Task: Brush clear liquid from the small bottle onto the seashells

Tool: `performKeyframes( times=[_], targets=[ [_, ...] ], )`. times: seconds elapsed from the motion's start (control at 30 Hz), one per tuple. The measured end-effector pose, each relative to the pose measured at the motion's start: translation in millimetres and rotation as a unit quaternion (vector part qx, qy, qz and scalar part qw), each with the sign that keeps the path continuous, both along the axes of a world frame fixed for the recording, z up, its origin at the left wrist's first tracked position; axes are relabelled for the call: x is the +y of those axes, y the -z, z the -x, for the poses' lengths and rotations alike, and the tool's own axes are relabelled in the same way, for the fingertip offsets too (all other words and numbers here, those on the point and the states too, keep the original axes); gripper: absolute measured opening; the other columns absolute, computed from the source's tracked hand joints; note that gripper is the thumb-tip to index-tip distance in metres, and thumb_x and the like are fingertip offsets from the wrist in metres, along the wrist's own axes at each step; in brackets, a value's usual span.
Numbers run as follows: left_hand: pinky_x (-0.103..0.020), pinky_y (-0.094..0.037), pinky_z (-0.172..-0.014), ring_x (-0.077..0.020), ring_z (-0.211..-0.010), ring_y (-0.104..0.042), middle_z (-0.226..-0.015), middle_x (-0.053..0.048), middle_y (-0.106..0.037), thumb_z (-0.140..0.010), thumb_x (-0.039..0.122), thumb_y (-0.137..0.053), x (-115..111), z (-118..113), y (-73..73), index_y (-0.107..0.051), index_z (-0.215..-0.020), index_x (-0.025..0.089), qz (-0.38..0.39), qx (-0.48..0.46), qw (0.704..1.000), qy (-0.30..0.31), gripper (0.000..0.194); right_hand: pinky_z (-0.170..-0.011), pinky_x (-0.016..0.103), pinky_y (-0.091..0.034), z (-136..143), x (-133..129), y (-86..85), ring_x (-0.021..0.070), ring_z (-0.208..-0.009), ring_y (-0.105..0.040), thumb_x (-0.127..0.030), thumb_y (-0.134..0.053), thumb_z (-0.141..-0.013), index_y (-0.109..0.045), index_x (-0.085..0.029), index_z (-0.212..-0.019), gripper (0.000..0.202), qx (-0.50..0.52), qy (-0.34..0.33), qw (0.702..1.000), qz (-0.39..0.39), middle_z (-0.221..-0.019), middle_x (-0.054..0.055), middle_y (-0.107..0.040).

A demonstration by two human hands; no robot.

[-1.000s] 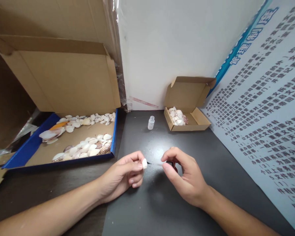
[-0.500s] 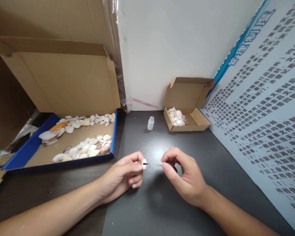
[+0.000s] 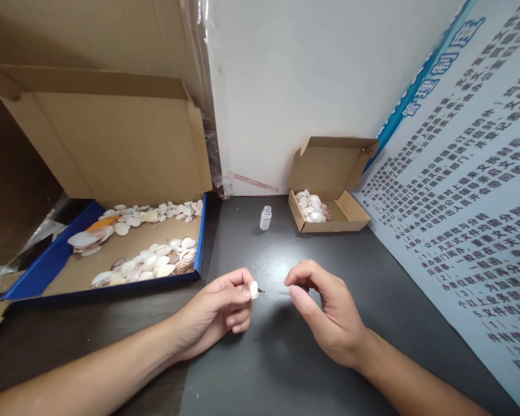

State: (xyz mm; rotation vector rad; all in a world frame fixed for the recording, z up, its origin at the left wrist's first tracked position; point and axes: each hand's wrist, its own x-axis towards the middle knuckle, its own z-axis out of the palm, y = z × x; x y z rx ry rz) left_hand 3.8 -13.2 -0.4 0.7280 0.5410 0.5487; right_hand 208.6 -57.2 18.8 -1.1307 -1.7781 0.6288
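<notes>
Between the thumb and fingers of my left hand (image 3: 225, 303) is a small white seashell (image 3: 253, 289), held upright just above the dark mat. My right hand (image 3: 325, 309) is closed in a pinch, to the right of the shell. From its fingertips a thin, see-through brush (image 3: 274, 291) reaches left, its dark tip close beside or behind the shell. I cannot tell whether the tip touches it. The brush's handle end is hidden by my fingers. Beyond my hands a small clear bottle (image 3: 266, 218) with a pale label stands uncapped.
On the left, a blue-edged cardboard box (image 3: 39, 271) lies open with many shells (image 3: 156, 257) in two groups. A smaller open carton (image 3: 351, 222) at the back right holds white and pinkish shells. A white board (image 3: 286, 86) and a printed poster (image 3: 468, 202) stand around the mat.
The brush's dark tip, which lay across the front of the shell, now shows only past its right edge. My right fingers have shifted slightly; the left hand is nearly still.
</notes>
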Motion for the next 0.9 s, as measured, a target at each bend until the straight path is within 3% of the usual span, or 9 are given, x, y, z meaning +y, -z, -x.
performKeyframes(
  times=[0.23, 0.37, 0.53, 0.7, 0.9],
  targets=[
    [-0.022, -0.026, -0.051, -0.0054, -0.047, -0.026, -0.058, 0.007, -0.035, -0.089, 0.017, -0.057, 0.5, 0.1, 1.0, -0.053, -0.079, 0.017, 0.001, -0.007, 1.000, 0.000, 0.011, -0.050, 0.022, -0.041, -0.6, -1.3, 3.0, 0.0108, -0.055, -0.047, -0.018, -0.056, -0.089, -0.051, -0.025, -0.098, 0.012, 0.016, 0.032, 0.999, -0.002, -0.072, -0.005, -0.051],
    [-0.022, -0.027, -0.051, -0.0059, -0.047, -0.026, -0.057, 0.007, -0.035, -0.087, 0.016, -0.057, 0.4, 0.0, 0.8, -0.053, -0.080, 0.017, 0.007, -0.009, 1.000, -0.003, 0.009, -0.054, 0.022, -0.044, -0.5, -1.6, 3.3, 0.0116, -0.058, -0.050, -0.017, -0.051, -0.091, -0.052, -0.025, -0.099, 0.011, 0.014, 0.000, 1.000, -0.004, -0.072, -0.004, -0.051],
    [-0.022, -0.027, -0.051, -0.0058, -0.047, -0.026, -0.057, 0.007, -0.036, -0.088, 0.015, -0.056, 0.8, 0.4, 1.0, -0.054, -0.079, 0.017, 0.008, -0.008, 1.000, -0.002, 0.009, -0.048, 0.021, -0.039, 0.3, -1.5, 3.5, 0.0102, -0.052, -0.044, -0.015, -0.060, -0.084, -0.052, -0.025, -0.094, 0.016, -0.005, 0.028, 1.000, -0.008, -0.068, -0.006, -0.046],
    [-0.022, -0.026, -0.051, -0.0062, -0.047, -0.025, -0.055, 0.008, -0.034, -0.087, 0.016, -0.056, 1.0, 0.2, 0.5, -0.054, -0.080, 0.017, 0.018, -0.010, 1.000, -0.004, 0.008, -0.053, 0.022, -0.044, -0.2, -0.4, 2.9, 0.0110, -0.057, -0.049, -0.016, -0.048, -0.091, -0.052, -0.024, -0.097, 0.012, 0.012, -0.016, 1.000, -0.010, -0.070, -0.005, -0.050],
    [-0.022, -0.026, -0.051, -0.0061, -0.047, -0.025, -0.055, 0.008, -0.034, -0.087, 0.015, -0.056, 1.0, -0.7, -1.4, -0.053, -0.078, 0.017, 0.022, -0.009, 1.000, -0.009, 0.010, -0.048, 0.021, -0.040, 0.7, 0.6, 3.2, 0.0103, -0.053, -0.044, -0.015, -0.057, -0.085, -0.051, -0.025, -0.095, 0.016, -0.003, 0.006, 1.000, 0.004, -0.067, -0.007, -0.045]
  ],
)
